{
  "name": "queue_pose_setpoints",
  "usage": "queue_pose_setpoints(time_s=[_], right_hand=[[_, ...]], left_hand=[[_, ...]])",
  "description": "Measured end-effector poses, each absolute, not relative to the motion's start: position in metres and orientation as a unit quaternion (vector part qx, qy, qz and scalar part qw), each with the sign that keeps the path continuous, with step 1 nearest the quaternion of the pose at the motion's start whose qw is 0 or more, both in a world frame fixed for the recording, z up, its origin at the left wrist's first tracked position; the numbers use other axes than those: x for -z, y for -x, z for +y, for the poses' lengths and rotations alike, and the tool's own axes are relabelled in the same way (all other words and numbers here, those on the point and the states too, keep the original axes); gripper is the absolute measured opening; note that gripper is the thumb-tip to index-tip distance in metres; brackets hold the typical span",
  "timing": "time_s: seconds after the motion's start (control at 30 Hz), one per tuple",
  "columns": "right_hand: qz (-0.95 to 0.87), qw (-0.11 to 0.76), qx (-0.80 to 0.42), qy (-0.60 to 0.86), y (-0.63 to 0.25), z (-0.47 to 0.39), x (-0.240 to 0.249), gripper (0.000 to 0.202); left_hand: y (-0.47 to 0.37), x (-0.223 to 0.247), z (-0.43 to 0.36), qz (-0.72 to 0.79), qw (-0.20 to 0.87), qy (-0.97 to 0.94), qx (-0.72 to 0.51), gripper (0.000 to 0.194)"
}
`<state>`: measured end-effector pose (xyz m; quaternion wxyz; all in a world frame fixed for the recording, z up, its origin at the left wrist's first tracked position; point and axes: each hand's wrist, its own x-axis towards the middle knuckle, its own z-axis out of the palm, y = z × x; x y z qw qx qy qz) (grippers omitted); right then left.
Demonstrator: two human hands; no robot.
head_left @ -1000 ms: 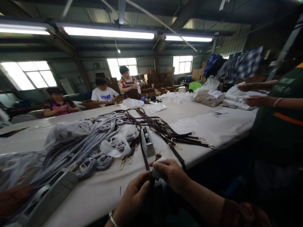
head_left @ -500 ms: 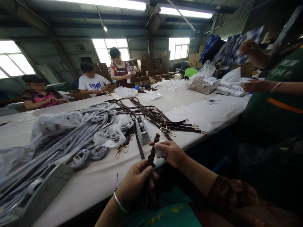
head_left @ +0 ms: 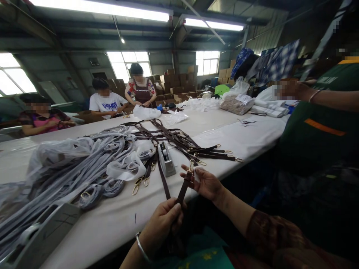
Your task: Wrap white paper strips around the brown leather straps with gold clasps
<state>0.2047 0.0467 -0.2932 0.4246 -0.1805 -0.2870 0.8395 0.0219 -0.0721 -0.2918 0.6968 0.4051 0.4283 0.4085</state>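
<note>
Your left hand pinches the brown strap between thumb and fingers, so the strap lies between your two hands, at the near edge of the bench. Your right hand has its fingers loosely spread behind the upper end of the strap, just under the gold clasp, and near the thumb it holds a small white piece, perhaps cloth or paper. For handling this part well, I think the left pinch should be firm and the strap straight, so that the leather-like face does not twist; the right fingers should support it from behind, and the white piece should lie flat and not catch on the metal. Just beyond your left fingers a grey tape dispenser stands close, and it may block a wide move forward. Another dark strap length passes from near the left fingers along it; I cannot tell if it is the same strap, so pulling asks for care. Past the right fingertips lie many dark straps with clasps, which could hook. Far left of your fingers is a pile of wrapped grey straps.
</note>
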Motion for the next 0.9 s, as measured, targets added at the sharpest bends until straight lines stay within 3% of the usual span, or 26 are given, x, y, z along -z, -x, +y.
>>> queue_pose_setpoints(time_s=[0.13, 0.27, 0.43, 0.57, 0.9], right_hand=[[-0.411, 0.419, -0.779, 0.223, -0.201, 0.054, 0.273, 0.025], [-0.522, 0.396, -0.718, 0.234, -0.185, 0.046, 0.251, 0.023], [-0.542, 0.346, -0.720, 0.262, -0.169, 0.033, 0.233, 0.031], [-0.512, 0.404, -0.704, 0.280, -0.169, 0.039, 0.225, 0.028], [-0.400, 0.490, -0.731, 0.254, -0.181, 0.066, 0.232, 0.025]], left_hand=[[-0.022, 0.297, -0.070, 0.426, 0.698, -0.414, -0.398, 0.034], [-0.023, 0.282, -0.054, 0.389, 0.685, -0.425, -0.445, 0.042], [-0.027, 0.269, -0.036, 0.377, 0.663, -0.416, -0.496, 0.034], [-0.022, 0.274, -0.037, 0.380, 0.672, -0.398, -0.495, 0.028], [0.003, 0.288, -0.070, 0.289, 0.731, -0.392, -0.478, 0.053]])
